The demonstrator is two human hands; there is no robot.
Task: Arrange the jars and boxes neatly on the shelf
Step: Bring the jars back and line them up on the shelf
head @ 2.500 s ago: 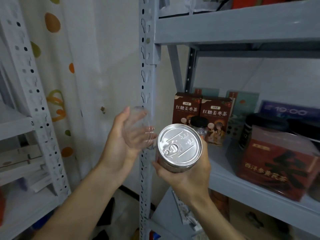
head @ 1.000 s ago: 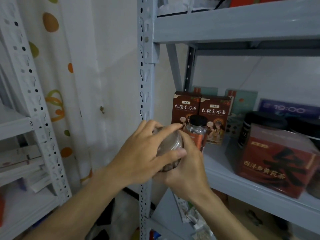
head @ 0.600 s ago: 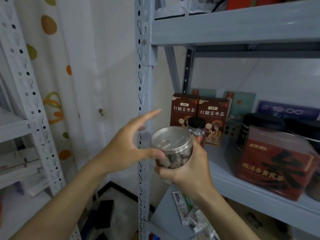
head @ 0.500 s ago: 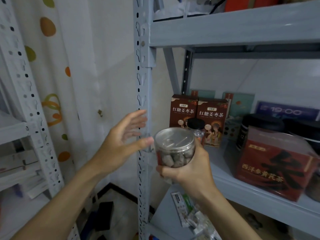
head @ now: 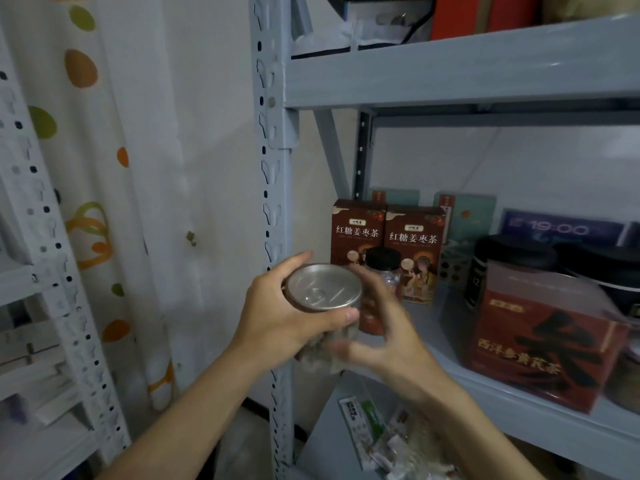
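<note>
Shelf (head: 519,424): grey metal rack, its board level with the hands and running off to the right of them.
Red box (head: 540,344): on the shelf, well right of the right hand.
Black jars (head: 512,258): behind the red box.
Brown boxes (head: 384,237): two, side by side, upright, beyond both hands.
Small jar (head: 382,268): black lid, just behind the right hand, in front of the brown boxes.
Left hand (head: 277,317): fingers and thumb wrapped round the can just under its lid.
Right hand (head: 388,334): blurred, fingers spread loosely beside the can; contact cannot be told.
Can (head: 323,296): clear, silver pull-tab lid, held between the hands off the shelf's front edge.
</note>
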